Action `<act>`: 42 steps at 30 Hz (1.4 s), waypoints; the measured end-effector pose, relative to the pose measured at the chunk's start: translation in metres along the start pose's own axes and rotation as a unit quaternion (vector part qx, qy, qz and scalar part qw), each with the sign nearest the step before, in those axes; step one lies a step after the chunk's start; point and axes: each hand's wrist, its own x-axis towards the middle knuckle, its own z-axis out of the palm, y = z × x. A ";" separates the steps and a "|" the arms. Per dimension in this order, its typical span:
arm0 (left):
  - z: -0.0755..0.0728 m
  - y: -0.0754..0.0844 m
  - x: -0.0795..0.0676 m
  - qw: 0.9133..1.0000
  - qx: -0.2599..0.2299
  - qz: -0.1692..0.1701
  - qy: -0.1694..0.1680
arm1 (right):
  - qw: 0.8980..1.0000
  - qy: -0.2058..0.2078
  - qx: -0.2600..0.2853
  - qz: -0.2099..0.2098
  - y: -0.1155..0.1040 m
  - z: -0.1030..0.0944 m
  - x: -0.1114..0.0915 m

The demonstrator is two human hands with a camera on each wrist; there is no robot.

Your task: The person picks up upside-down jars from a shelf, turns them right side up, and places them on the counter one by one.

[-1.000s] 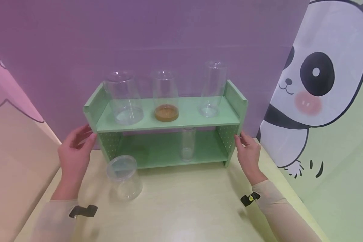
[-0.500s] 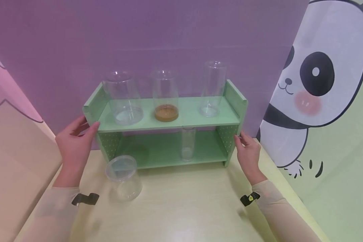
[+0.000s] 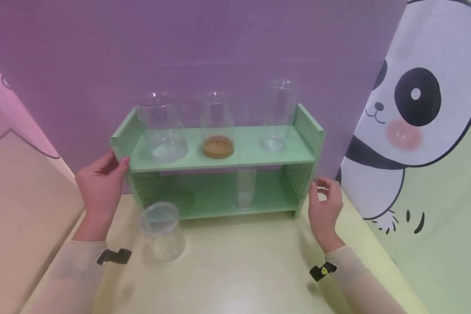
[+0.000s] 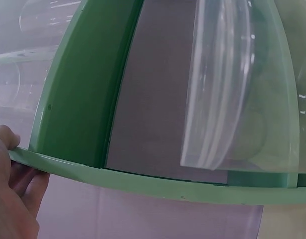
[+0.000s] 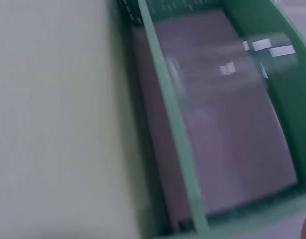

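A pale green two-tier shelf (image 3: 223,165) stands on the table against the purple backdrop. My left hand (image 3: 102,179) grips its left side panel; in the left wrist view the thumb (image 4: 6,137) lies on one face and the fingers on the other. At the right panel, my right hand (image 3: 325,207) has loosely bent fingers beside the front edge, with nothing held. On the upper tier are a wide clear jar (image 3: 168,150), a clear jar with an orange-brown bottom (image 3: 218,147) and a tall clear jar (image 3: 274,144). A slim clear jar (image 3: 245,196) stands below.
A clear jar with a translucent lid (image 3: 161,222) stands on the light wood table (image 3: 235,266), in front of the shelf's left end. A wall with a panda picture (image 3: 412,104) borders the table at right. The right wrist view is blurred.
My left hand has moved up the side panel and taken hold near the upper tier. My right hand has just loosened and drawn slightly away from the right panel.
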 end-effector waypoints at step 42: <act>0.001 0.002 -0.003 1.000 0.014 0.004 -0.011 | 0.958 -0.221 0.076 0.165 -0.010 0.116 -0.087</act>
